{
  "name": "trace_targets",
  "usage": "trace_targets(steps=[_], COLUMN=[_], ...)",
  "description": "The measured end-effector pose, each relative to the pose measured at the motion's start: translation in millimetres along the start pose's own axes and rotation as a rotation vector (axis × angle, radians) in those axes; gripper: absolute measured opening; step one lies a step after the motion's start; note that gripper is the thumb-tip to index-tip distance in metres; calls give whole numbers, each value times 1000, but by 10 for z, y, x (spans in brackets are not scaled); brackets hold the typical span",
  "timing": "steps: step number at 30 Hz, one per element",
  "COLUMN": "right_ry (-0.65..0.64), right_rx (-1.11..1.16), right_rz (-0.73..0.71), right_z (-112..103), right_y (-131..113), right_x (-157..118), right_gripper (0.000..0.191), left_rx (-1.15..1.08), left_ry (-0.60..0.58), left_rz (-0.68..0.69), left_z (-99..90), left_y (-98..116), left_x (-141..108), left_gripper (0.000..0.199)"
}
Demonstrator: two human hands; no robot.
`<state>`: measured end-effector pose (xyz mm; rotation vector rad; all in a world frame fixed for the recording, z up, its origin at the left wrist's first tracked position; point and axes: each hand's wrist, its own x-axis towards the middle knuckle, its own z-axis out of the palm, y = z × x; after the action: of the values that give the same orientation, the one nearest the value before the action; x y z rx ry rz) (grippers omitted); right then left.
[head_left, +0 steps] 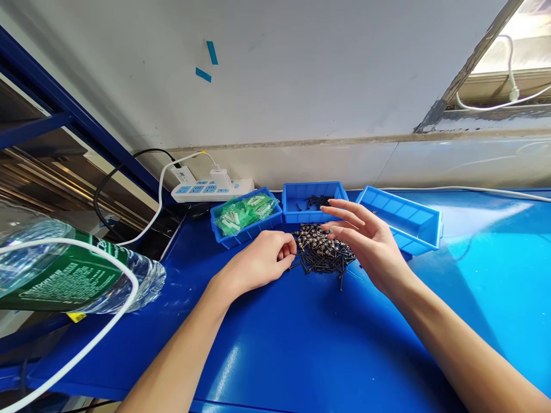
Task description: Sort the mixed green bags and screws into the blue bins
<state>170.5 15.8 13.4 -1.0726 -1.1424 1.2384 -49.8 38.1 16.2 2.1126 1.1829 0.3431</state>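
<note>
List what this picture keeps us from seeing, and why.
In the head view:
Left hand: its curl hides whether it holds anything.
Dark pile: upper pieces hide lower ones.
Rightmost blue bin: right hand covers its near left part.
Bottle: left edge cuts it off.
Label: fine print too small.

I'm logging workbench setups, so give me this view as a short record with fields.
Pile: small dark screw-like pieces on blue table
Left hand: fingers curled, at pile's left edge; grip hidden
Right hand: fingers extended, over pile's right side
Left bin: bagged green and white pieces
Middle bin: some dark pieces
Right bin: partly behind right hand
Power strip: behind left bin
</note>
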Motion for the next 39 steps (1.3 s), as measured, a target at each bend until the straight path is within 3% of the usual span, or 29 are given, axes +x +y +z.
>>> trace_targets(steps=[6,11,15,21,26,33,36,39], right_ry=[8,-101,-184,-198,-275,-270,-275,-158], right_rx=[-81,-255,-400,-398,-238,-90,-105,-96], right_rz=[-49,-125,-177,-120,55,157,162,91], right_z=[-14,4,29,9,-21,-12,-23,-37], right_y=[-1,-3,6,9,-1,-41,-43,-23], right_x=[15,-12,-42,-28,2,-4,-2,9], right_gripper=[34,21,21,26,28,26,24,25], left_rx=[-3,-217,-339,-399,-428,-480,-455,-279], left_ry=[152,261,319,296,297,235,172,43], left_rz=[84,126,130,166,157,108,91,50], left_z=[-5,3,6,4,-2,5,-18,-42], left_y=[4,47,90,122,130,159,134,72], left_x=[4,15,7,1,-2,-11,-22,-27], left_gripper=[8,2,22,26,28,37,34,28])
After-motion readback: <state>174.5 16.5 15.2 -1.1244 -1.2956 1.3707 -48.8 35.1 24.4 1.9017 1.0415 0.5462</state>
